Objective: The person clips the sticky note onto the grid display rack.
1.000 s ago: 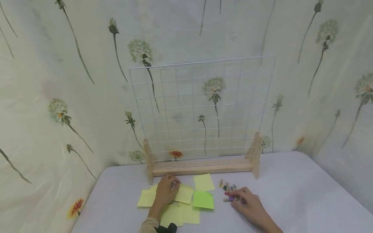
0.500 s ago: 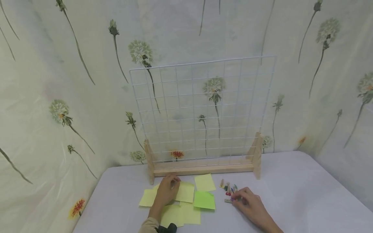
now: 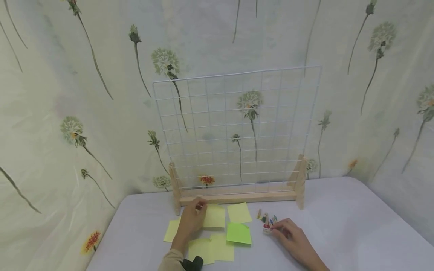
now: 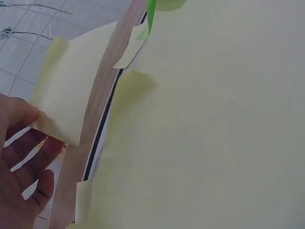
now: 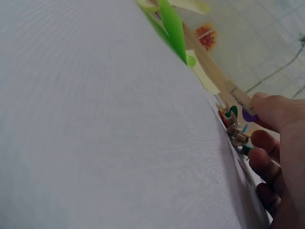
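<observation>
My left hand [image 3: 190, 223] pinches a yellow sticky note [image 4: 78, 88] at one corner between thumb and fingers. The left wrist view shows that note raised off the table, in front of the wire grid. Other yellow sticky notes [image 3: 222, 248] lie below and beside the hand, with a bright green sticky note [image 3: 239, 233] to their right. My right hand [image 3: 294, 239] holds a small wooden clothespin [image 5: 240, 97] with a purple decoration, pinched between thumb and fingers. Just beyond its fingertips lies a small pile of clothespins [image 5: 237, 133] with coloured decorations.
A white wire grid [image 3: 234, 124] stands upright at the back of the table in a wooden stand [image 3: 237, 198]. The table [image 3: 342, 222] has a white cover. Behind it hangs a floral curtain [image 3: 101, 150].
My left hand has moved slightly up toward the stand, lifting the yellow note with it. The right hand has raised the clothespin slightly from beside the pile.
</observation>
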Demonstrator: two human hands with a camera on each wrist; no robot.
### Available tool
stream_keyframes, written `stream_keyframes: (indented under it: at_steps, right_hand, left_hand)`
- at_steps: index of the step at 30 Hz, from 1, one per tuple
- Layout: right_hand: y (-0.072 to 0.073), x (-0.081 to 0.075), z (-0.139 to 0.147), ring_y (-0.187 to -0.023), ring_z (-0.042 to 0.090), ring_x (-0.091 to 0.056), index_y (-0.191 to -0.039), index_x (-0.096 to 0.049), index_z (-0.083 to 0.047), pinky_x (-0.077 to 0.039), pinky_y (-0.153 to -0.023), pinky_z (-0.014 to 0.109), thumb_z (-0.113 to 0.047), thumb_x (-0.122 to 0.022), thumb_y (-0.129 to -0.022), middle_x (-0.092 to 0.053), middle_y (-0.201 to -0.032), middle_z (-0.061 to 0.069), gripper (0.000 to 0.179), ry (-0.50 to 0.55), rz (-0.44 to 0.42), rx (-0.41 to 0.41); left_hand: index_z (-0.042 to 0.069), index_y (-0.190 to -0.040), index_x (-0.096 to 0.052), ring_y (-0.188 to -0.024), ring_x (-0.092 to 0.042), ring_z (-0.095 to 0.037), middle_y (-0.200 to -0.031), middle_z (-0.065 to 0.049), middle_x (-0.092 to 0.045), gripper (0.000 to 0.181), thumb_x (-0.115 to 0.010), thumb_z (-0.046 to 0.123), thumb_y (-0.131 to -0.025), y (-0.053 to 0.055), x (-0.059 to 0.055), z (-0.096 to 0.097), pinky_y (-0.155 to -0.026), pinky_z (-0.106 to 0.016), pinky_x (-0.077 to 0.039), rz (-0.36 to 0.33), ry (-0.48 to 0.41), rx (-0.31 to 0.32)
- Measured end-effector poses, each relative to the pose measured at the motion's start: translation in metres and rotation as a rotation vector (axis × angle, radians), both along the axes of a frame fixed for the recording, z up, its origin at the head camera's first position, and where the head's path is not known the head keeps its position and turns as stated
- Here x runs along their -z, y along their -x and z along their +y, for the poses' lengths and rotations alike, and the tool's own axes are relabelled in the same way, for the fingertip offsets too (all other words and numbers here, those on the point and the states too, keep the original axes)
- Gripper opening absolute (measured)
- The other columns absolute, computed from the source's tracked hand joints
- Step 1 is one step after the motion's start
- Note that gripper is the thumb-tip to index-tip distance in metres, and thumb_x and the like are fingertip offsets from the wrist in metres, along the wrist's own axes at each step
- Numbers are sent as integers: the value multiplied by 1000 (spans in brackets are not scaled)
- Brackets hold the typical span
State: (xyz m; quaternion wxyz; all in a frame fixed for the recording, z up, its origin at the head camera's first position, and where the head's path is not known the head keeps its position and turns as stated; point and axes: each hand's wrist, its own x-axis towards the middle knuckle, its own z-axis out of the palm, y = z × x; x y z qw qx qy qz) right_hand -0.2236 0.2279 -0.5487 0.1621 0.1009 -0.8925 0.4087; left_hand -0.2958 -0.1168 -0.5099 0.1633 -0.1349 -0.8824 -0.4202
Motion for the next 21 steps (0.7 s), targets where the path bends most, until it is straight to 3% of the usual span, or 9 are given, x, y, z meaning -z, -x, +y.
stream_keyframes:
  at_steps: [4, 8, 14, 21]
  right_hand:
    - [-2, -5, -1, -70, 1, -54, -99, -63, -23, -46, -63, 19, -34, -62, -90, -64, -86, -9, 15, 84, -139, 22]
    - [-5, -10, 0, -67, 7, -61, -107, -60, -16, -48, -67, 20, -34, -57, -93, -67, -79, -3, 23, 188, -229, -41]
    - [-5, -12, 2, -72, 13, -66, -112, -56, -9, -51, -71, 22, -30, -55, -95, -72, -85, 3, 27, 275, -248, -119]
    - [-4, -13, -2, -70, 12, -62, -111, -56, -10, -50, -62, 24, -34, -57, -93, -66, -85, 6, 30, 288, -279, -76]
  left_hand:
    - [19, -98, -63, -83, -62, -11, -93, 3, -68, 8, -58, 16, -93, 2, -8, -2, -73, -25, -47, 9, -59, -9]
    - [16, -98, -64, -74, -60, -8, -92, -1, -68, 10, -59, 11, -91, 6, -14, -4, -71, -22, -48, 42, -141, -4]
    - [9, -98, -65, -74, -58, -9, -91, -6, -66, 10, -59, 10, -90, 10, -27, -6, -67, -19, -48, 72, -182, -54]
    - [10, -100, -65, -79, -60, -13, -92, -6, -68, 11, -57, 13, -92, 18, -45, -7, -68, -20, -48, 52, -206, -77]
